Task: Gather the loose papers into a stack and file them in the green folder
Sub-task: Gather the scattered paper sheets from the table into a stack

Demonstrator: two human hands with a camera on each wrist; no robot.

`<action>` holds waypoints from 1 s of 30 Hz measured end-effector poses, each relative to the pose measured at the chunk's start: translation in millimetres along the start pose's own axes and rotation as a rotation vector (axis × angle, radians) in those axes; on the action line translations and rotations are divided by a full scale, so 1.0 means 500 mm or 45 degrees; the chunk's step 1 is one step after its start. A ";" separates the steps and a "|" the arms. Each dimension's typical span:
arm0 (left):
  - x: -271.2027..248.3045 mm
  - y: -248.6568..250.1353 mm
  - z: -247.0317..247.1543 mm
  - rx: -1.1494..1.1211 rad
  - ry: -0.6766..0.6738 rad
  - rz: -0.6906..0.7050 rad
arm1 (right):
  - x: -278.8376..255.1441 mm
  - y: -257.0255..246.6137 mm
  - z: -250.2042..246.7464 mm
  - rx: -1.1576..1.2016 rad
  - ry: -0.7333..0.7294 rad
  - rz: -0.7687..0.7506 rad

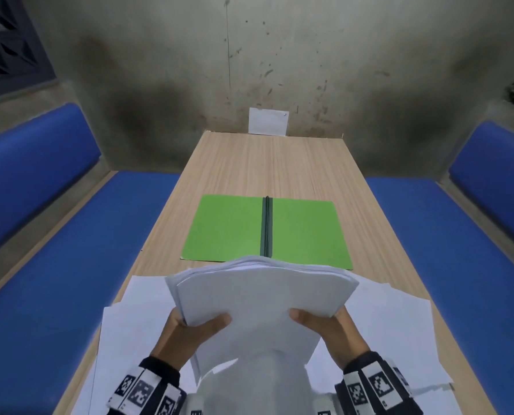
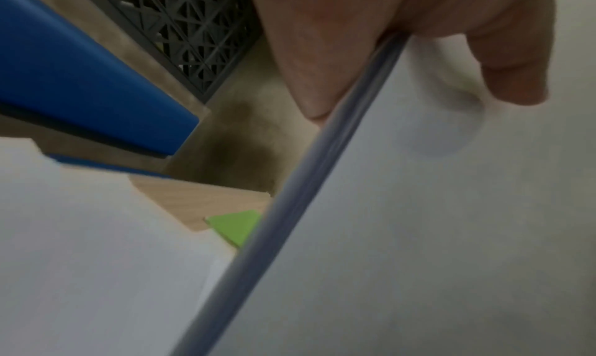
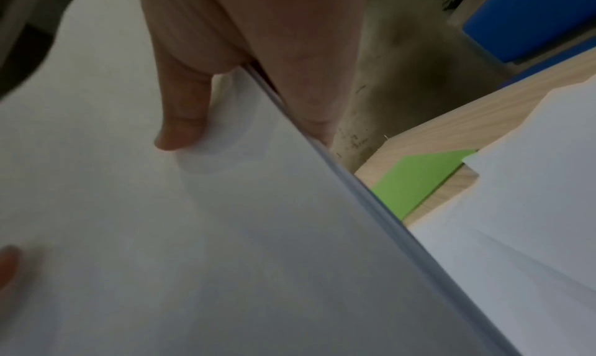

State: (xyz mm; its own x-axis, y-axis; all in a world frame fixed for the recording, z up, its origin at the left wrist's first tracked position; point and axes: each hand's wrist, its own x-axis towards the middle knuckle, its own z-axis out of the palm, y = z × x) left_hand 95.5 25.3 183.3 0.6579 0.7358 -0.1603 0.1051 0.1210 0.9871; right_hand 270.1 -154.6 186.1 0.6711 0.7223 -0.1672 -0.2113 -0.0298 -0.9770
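A long wooden table [image 1: 267,169] runs away from the person toward a stained grey wall [image 1: 279,55], with blue padded benches [image 1: 55,265] along its left and right sides. On the middle of the table a green folder [image 1: 229,229] lies wide open and flat, its dark spine [image 1: 266,226] running near to far down the centre. On the near end of the table, loose white sheets [image 1: 399,319] lie spread out in overlapping layers, reaching out to the left and right of the hands. Raised above them, a stack of papers [image 1: 261,295] is held up between both hands, its far edge overlapping the folder's near edge in the head view. The left hand [image 1: 187,333] grips the stack's left side, thumb curled over the top sheet and fingers underneath. The right hand [image 1: 330,330] grips the right side in the same way, thumb on top and fingers below. A small white card [image 1: 267,121] stands against the wall at the table's far end
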 end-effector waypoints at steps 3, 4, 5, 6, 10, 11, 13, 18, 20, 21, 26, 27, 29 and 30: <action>0.000 0.025 -0.012 0.010 -0.093 0.104 | -0.005 -0.017 -0.015 0.006 -0.034 -0.072; 0.000 0.022 -0.014 0.051 -0.124 0.094 | -0.006 -0.016 -0.020 -0.023 -0.046 -0.054; 0.000 0.014 -0.014 0.096 -0.143 0.053 | -0.007 -0.010 -0.024 -0.076 -0.053 -0.018; 0.002 0.001 -0.015 0.147 -0.155 -0.012 | -0.005 0.008 -0.031 -0.127 -0.062 0.027; -0.001 -0.092 -0.003 0.287 -0.152 -0.176 | 0.000 0.089 -0.034 -0.233 -0.027 0.165; -0.003 -0.107 0.003 0.264 -0.129 -0.194 | 0.000 0.102 -0.032 -0.252 -0.002 0.179; 0.002 -0.120 0.010 0.210 -0.057 -0.236 | 0.000 0.116 -0.034 -0.300 0.046 0.182; 0.020 -0.086 -0.006 0.202 -0.001 -0.188 | 0.003 0.147 -0.089 -0.488 0.233 0.129; 0.030 -0.071 -0.034 0.133 0.101 -0.192 | 0.000 0.160 -0.138 -0.563 0.354 0.201; 0.031 -0.062 -0.054 0.110 0.149 -0.225 | -0.005 0.163 -0.165 -0.592 0.414 0.273; 0.030 -0.069 -0.166 0.116 0.256 -0.351 | -0.033 0.161 -0.288 -0.861 0.728 0.781; 0.027 -0.077 -0.183 0.145 0.276 -0.359 | -0.041 0.160 -0.301 -0.923 0.769 0.897; 0.018 -0.092 -0.209 0.239 0.352 -0.381 | -0.052 0.159 -0.313 -0.982 0.809 1.040; 0.010 -0.099 -0.219 0.290 0.376 -0.388 | -0.055 0.159 -0.312 -0.975 0.824 1.067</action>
State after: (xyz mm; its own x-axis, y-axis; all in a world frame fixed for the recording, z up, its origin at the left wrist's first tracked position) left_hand 12.2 95.9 133.2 0.3351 0.8514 -0.4035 0.4429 0.2356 0.8651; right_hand 345.8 -284.9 92.6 0.7969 -0.1622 -0.5819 -0.4177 -0.8439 -0.3368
